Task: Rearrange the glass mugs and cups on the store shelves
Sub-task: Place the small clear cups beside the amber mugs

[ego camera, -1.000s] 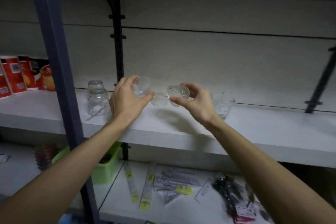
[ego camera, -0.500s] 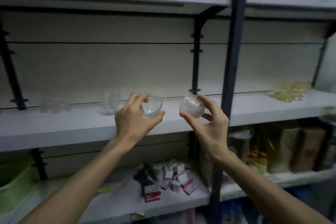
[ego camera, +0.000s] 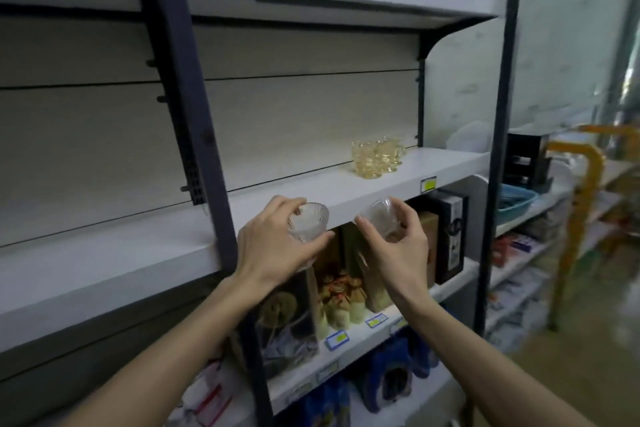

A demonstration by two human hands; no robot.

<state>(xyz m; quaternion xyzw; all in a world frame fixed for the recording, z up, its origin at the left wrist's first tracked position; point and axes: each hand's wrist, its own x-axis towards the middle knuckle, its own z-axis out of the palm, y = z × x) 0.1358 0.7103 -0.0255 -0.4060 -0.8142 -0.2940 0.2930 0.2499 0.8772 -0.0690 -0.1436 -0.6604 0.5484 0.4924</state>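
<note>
Left hand: the left hand [ego camera: 273,246] is wrapped around a ribbed clear glass cup [ego camera: 308,222], fingers over the far side and thumb under the near side, mouth tipped away toward the shelf
Right hand: the right hand [ego camera: 394,239] pinches a second clear glass cup [ego camera: 379,213] between thumb and fingers, also tilted
Where the cups are: both in the air just in front of the front edge of the white middle shelf [ego camera: 346,185], near each other but apart
Likely goal: a cluster of amber glass mugs [ego camera: 377,158] stands farther back and to the right on the same shelf; the bare stretch in front of them looks like the place to set down
Step in hand: carrying both cups to the shelf, by my reading
Doing it well: turn each cup upright before lowering, base flat; set one down at a time so the two do not knock together; stay clear of the dark upright post [ego camera: 194,121] on the left
Risk: thin glass held by fingertips could slip, or chip on the shelf lip
</note>
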